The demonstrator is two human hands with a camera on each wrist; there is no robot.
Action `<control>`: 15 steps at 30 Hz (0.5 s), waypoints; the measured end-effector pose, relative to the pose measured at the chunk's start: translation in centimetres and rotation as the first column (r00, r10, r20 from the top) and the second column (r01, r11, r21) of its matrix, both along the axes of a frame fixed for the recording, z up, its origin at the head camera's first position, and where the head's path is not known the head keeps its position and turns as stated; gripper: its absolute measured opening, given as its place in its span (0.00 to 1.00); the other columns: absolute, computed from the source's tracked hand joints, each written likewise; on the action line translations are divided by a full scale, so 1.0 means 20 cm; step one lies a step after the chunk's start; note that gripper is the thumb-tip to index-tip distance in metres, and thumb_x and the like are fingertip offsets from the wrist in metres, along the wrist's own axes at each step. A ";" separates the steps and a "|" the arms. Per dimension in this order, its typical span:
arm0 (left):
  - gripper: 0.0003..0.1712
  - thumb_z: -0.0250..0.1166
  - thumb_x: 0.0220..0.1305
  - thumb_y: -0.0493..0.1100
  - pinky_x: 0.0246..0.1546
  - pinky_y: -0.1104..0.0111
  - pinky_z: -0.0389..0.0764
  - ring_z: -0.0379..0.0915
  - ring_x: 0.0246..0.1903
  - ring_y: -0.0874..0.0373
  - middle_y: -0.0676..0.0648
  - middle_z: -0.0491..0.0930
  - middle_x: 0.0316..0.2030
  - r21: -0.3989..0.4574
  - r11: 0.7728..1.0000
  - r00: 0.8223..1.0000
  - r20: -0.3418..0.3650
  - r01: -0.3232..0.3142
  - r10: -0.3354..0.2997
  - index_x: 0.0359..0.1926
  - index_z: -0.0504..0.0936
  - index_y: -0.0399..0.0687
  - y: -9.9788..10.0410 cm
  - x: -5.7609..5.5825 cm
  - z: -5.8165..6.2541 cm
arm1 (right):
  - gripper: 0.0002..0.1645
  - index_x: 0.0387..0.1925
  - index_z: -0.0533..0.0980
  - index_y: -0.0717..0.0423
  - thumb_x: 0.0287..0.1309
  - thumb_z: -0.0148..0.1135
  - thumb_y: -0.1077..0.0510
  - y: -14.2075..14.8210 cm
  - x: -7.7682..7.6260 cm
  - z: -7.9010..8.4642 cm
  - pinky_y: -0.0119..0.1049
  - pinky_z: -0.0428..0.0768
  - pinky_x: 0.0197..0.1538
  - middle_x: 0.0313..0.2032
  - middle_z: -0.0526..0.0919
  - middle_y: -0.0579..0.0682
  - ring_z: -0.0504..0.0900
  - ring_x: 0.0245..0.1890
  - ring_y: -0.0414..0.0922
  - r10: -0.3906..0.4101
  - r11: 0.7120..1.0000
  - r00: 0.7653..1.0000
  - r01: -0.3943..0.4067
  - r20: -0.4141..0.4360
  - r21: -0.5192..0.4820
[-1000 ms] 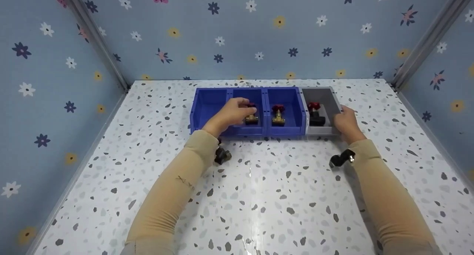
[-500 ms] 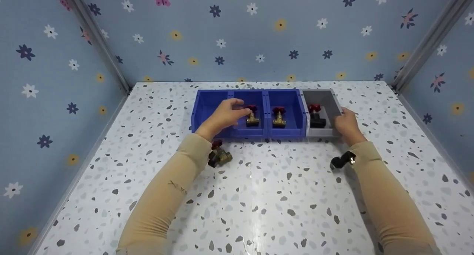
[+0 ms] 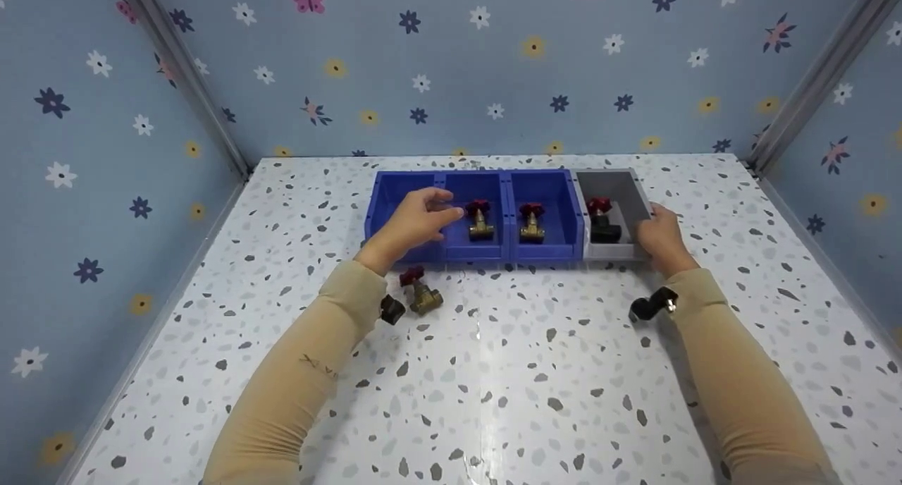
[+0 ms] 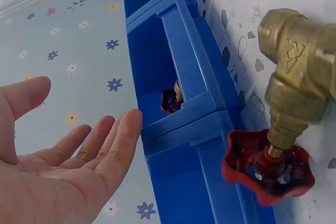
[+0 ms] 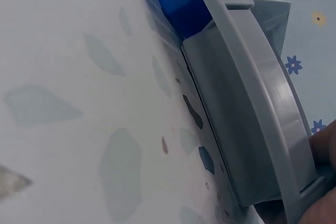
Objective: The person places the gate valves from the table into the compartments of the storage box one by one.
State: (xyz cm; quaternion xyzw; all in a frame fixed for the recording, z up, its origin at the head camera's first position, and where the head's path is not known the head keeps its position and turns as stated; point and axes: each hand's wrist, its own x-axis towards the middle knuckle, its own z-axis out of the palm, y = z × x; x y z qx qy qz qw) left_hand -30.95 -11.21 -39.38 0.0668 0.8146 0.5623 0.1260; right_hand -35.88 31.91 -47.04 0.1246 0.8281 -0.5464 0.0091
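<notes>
My left hand (image 3: 412, 224) hovers over the left blue bins with its fingers apart and nothing in them; its empty palm shows in the left wrist view. Just right of its fingertips, a brass valve with a red handwheel (image 3: 481, 225) lies in the second blue bin (image 3: 476, 254). The third blue bin (image 3: 546, 253) contains a similar brass valve (image 3: 532, 225). My right hand (image 3: 662, 240) grips the right wall of the grey bin (image 3: 613, 252), which holds a dark valve with a red handwheel (image 3: 604, 230). Another brass valve (image 4: 294, 72) lies on the table, before the bins.
The leftmost blue bin (image 3: 379, 196) is partly hidden by my left hand. All the bins stand side by side in a row. A flowered blue wall (image 3: 458, 69) rises behind the speckled table (image 3: 535, 372), with side walls left and right.
My left hand has drawn back leftward from the valve in the second blue bin, leaving it there. The valve on the table has come into fuller view. My right hand stays on the grey bin.
</notes>
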 end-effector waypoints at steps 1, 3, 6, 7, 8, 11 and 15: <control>0.33 0.65 0.80 0.47 0.65 0.51 0.85 0.76 0.70 0.39 0.35 0.75 0.72 -0.002 1.000 1.000 0.000 0.001 -0.001 0.78 0.70 0.39 0.00 0.00 0.00 | 0.41 0.83 0.60 0.65 0.68 0.38 0.71 0.00 0.00 0.00 0.53 0.65 0.83 0.78 0.69 0.66 0.69 0.76 0.59 0.002 1.000 1.000 -0.001 -0.001 0.006; 0.33 0.65 0.80 0.48 0.65 0.51 0.85 0.76 0.70 0.40 0.36 0.76 0.71 -0.005 1.000 1.000 0.004 0.000 0.000 0.78 0.70 0.39 -0.02 0.01 0.00 | 0.41 0.82 0.60 0.65 0.68 0.38 0.71 0.00 0.00 -0.01 0.53 0.65 0.83 0.78 0.70 0.67 0.69 0.76 0.59 0.001 1.000 1.000 -0.001 -0.010 0.012; 0.32 0.65 0.80 0.48 0.65 0.52 0.85 0.77 0.69 0.42 0.37 0.77 0.71 -0.007 1.000 1.000 0.010 -0.007 0.007 0.77 0.71 0.39 -0.04 0.03 0.01 | 0.41 0.81 0.63 0.66 0.66 0.39 0.71 0.00 0.00 -0.01 0.51 0.68 0.81 0.76 0.72 0.67 0.71 0.72 0.58 -0.009 1.000 0.999 0.010 -0.030 0.028; 0.32 0.66 0.80 0.48 0.64 0.53 0.86 0.77 0.69 0.42 0.38 0.77 0.70 -0.009 1.000 1.000 0.010 -0.008 0.008 0.77 0.71 0.40 -0.05 0.03 0.01 | 0.40 0.80 0.64 0.67 0.66 0.39 0.71 0.00 0.00 -0.01 0.51 0.69 0.80 0.75 0.73 0.67 0.72 0.71 0.57 -0.014 0.999 0.999 0.015 -0.034 0.031; 0.32 0.66 0.80 0.48 0.64 0.53 0.86 0.77 0.69 0.43 0.38 0.77 0.70 -0.008 1.000 1.000 0.012 -0.008 0.008 0.77 0.71 0.40 -0.05 0.03 0.01 | 0.40 0.80 0.64 0.67 0.66 0.39 0.71 0.00 0.00 -0.01 0.50 0.70 0.78 0.74 0.73 0.67 0.72 0.69 0.56 -0.020 0.999 0.999 0.021 -0.038 0.031; 0.32 0.65 0.80 0.48 0.65 0.53 0.85 0.77 0.69 0.42 0.38 0.77 0.70 -0.007 1.000 1.000 0.017 -0.006 0.006 0.77 0.71 0.40 -0.08 0.04 0.00 | 0.40 0.79 0.65 0.66 0.65 0.40 0.70 0.00 0.00 -0.01 0.48 0.72 0.76 0.73 0.74 0.66 0.72 0.67 0.54 -0.032 0.999 0.999 0.034 -0.035 0.036; 0.31 0.65 0.80 0.47 0.65 0.51 0.85 0.77 0.69 0.41 0.37 0.77 0.70 -0.021 1.000 1.000 0.023 -0.011 0.011 0.76 0.72 0.38 -0.10 0.05 -0.01 | 0.40 0.80 0.65 0.65 0.66 0.39 0.69 0.00 0.01 0.00 0.49 0.72 0.76 0.74 0.73 0.66 0.72 0.69 0.55 -0.025 0.999 0.999 0.026 -0.023 0.033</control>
